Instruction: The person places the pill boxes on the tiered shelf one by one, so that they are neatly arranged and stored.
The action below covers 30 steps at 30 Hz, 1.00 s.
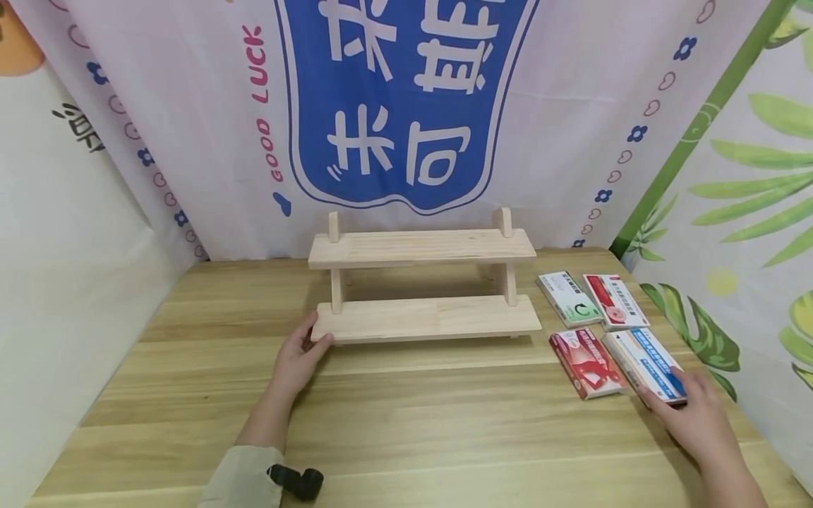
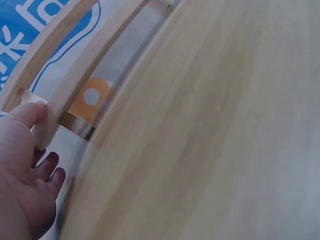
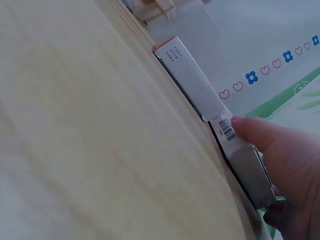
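A two-tier wooden shelf [image 1: 425,321] stands at the back middle of the table. My left hand [image 1: 298,361] grips the left end of its lower board, thumb at the front edge; in the left wrist view the thumb lies over the board [image 2: 75,82] and the other fingers are curled beneath. At the right, my right hand [image 1: 701,416] pinches the near end of a blue and white medicine box [image 1: 644,360] lying flat, thumb on its left side and fingers on the right. Its barcoded end [image 3: 227,130] shows beside the thumb in the right wrist view.
A red medicine box [image 1: 584,361] lies left of the pinched one. Behind them are a white and green box [image 1: 567,298] and a white and red box [image 1: 612,301]. Printed curtains [image 1: 559,162] hang behind the wooden table [image 1: 444,423] and along its sides.
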Available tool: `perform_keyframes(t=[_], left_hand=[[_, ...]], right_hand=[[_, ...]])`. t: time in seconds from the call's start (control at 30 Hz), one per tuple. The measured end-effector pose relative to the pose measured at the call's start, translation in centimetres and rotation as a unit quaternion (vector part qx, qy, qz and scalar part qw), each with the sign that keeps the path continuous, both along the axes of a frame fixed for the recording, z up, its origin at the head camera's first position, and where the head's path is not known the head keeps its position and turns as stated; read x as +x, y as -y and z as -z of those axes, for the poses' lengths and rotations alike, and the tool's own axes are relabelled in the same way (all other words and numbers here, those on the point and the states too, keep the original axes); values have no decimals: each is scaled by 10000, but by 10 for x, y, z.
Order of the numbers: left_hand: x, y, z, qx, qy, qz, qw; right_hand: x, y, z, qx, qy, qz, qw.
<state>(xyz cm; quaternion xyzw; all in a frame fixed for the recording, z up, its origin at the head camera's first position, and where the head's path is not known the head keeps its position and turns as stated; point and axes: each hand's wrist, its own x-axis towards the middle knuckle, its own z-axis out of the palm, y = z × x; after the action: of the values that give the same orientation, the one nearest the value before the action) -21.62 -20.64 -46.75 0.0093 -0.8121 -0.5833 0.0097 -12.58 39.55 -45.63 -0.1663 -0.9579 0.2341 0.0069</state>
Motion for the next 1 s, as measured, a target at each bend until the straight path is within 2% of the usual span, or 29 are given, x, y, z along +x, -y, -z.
perform_keyframes(t=[0.13, 0.43, 0.7, 1.0], left_hand=[[0, -1, 2, 143, -10, -18, 9999], [1, 0, 2, 44, -5, -46, 10000], [0, 0, 3, 92, 25, -90, 9999], [0, -1, 4, 39, 17, -148, 9999]], right_hand=[[1, -2, 1, 6, 242, 75, 9997], [0, -1, -1, -151, 237, 404, 9988], [1, 7, -17, -250, -376, 470, 9979], [-16, 23, -47, -334, -769, -20, 9965]])
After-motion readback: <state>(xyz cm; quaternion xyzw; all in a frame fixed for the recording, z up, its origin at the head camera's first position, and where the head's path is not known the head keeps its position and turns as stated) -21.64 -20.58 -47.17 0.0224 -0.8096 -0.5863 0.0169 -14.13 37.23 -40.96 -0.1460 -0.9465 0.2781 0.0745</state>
